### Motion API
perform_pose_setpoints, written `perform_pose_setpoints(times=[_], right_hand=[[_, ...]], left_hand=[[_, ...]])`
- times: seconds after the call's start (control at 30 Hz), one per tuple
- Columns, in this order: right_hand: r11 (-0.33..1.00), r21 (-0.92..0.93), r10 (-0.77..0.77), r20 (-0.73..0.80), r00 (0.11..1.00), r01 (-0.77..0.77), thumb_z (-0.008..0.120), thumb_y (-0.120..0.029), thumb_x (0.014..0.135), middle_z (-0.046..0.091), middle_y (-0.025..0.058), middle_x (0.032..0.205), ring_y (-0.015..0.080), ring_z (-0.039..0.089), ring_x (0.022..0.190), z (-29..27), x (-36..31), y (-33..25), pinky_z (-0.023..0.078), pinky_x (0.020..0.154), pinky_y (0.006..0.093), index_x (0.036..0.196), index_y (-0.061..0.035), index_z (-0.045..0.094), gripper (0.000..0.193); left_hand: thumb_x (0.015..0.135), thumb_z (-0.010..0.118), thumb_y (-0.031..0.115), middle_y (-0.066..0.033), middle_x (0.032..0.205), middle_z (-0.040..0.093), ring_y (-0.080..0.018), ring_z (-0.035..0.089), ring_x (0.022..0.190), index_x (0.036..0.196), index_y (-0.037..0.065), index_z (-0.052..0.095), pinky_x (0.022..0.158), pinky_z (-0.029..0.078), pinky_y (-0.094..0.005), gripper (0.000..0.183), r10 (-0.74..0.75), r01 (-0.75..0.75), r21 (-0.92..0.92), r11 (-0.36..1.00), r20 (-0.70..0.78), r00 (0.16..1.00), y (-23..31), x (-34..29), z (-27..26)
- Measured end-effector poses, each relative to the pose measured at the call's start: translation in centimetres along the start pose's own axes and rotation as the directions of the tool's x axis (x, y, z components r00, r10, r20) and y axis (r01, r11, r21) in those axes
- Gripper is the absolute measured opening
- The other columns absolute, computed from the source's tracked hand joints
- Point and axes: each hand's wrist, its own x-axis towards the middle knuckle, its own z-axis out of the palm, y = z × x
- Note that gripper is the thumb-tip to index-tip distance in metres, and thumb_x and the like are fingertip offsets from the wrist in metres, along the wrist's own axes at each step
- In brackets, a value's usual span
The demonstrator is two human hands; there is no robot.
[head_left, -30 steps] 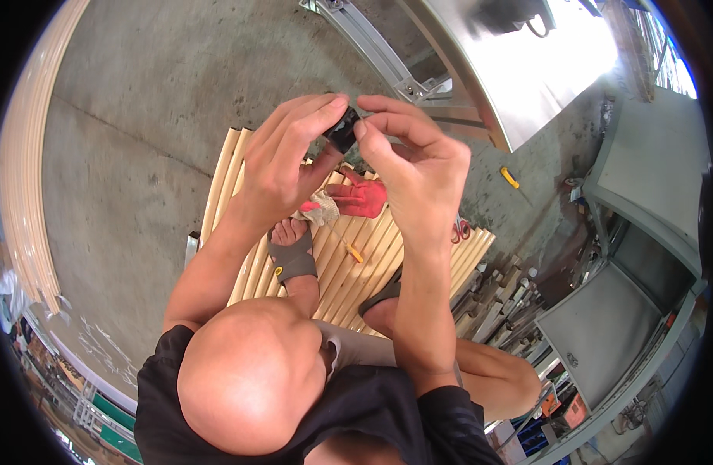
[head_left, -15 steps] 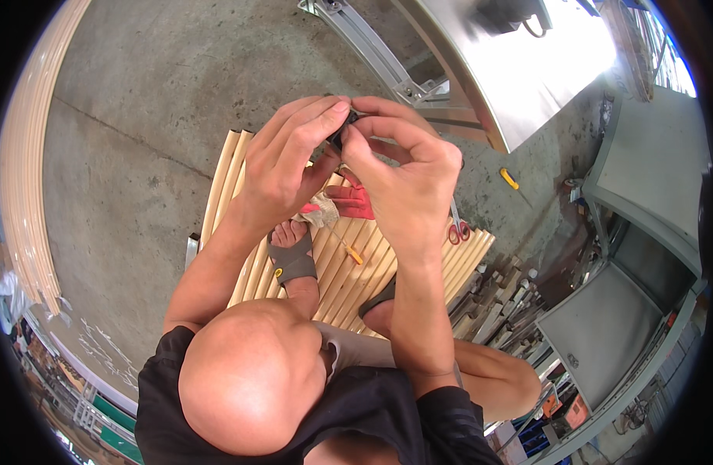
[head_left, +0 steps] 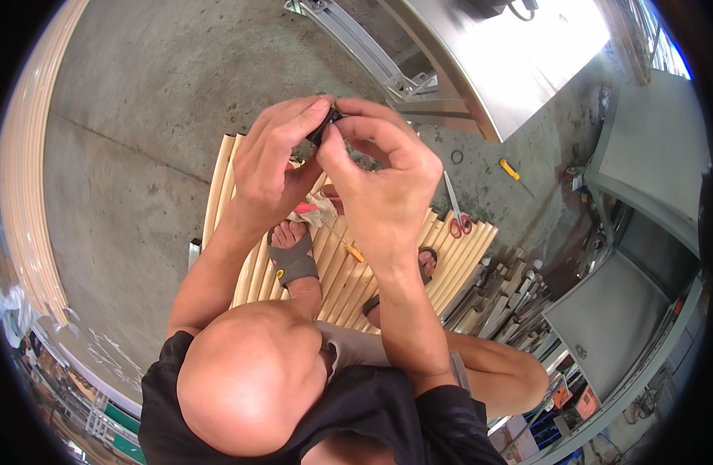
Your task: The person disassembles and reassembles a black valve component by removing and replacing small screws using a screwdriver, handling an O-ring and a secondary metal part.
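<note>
The person's bare left hand [head_left: 273,151] and bare right hand [head_left: 378,167] are up high and close together, with a small, dark black piece [head_left: 332,116] between their fingertips. The left hand pinches it from one side, thumb below and fingers on top. The right hand pinches it from the other side with its thumb and first finger. A second ago the right fingers were only at its edge, and a big part of the black piece showed. Now they curl over it, and just a thin dark bit peeks out. So both hands are busy on this one thing, though what the hidden fingertips do, one cannot tell.

Lower down, long, cream-coloured bars [head_left: 252,275] lie side by side under the feet. On them are a pale cloth glove with red on it [head_left: 319,209], a thin screwdriver with an orange handle [head_left: 355,253] and metal scissors with red handles [head_left: 460,225]. The scissors show more now than before. Farther off, on the grey floor [head_left: 139,93], lie a thin black ring [head_left: 456,156] and a tool with a yellow handle [head_left: 510,169]
</note>
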Motion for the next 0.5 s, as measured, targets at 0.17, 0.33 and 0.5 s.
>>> perform_pose_setpoints(times=[0.17,0.33,0.5], right_hand=[[0.990,0.028,0.136,0.055,0.989,-0.137,0.072,0.003,0.086,0.074,0.0126,0.103,0.0166,0.072,0.082,-1.7,0.5,-2.3,0.059,0.067,0.0246,0.091,0.0072,0.071,0.007],[0.957,0.130,0.248,0.108,0.963,-0.261,0.068,0.005,0.090,0.074,0.0139,0.092,0.0133,0.071,0.076,-3.4,0.5,-4.1,0.058,0.069,0.0240,0.099,0.0088,0.066,0.010],[0.868,0.303,0.343,0.208,0.916,-0.394,0.070,0.003,0.091,0.073,0.0104,0.091,0.0097,0.070,0.080,-2.5,0.5,-3.1,0.058,0.060,0.0235,0.106,0.0076,0.067,0.016]], left_hand=[[0.069,0.081,-0.009,-0.0180,0.113,0.071,-0.0338,0.070,0.101,0.123,-0.002,0.062,0.085,0.058,-0.0397,0.058,0.009,-0.009,-0.012,1.000,-0.008,1.000,-0.3,0.2,0.1],[0.067,0.080,-0.011,-0.0152,0.112,0.072,-0.0293,0.072,0.099,0.123,0.000,0.063,0.084,0.058,-0.0357,0.059,-0.162,0.160,-0.076,0.984,-0.028,0.986,-0.1,-0.4,0.3],[0.069,0.080,-0.007,-0.0102,0.108,0.074,-0.0203,0.073,0.096,0.122,0.002,0.065,0.083,0.057,-0.0304,0.056,-0.414,0.395,-0.228,0.890,-0.039,0.909,0.5,-0.6,0.1]])
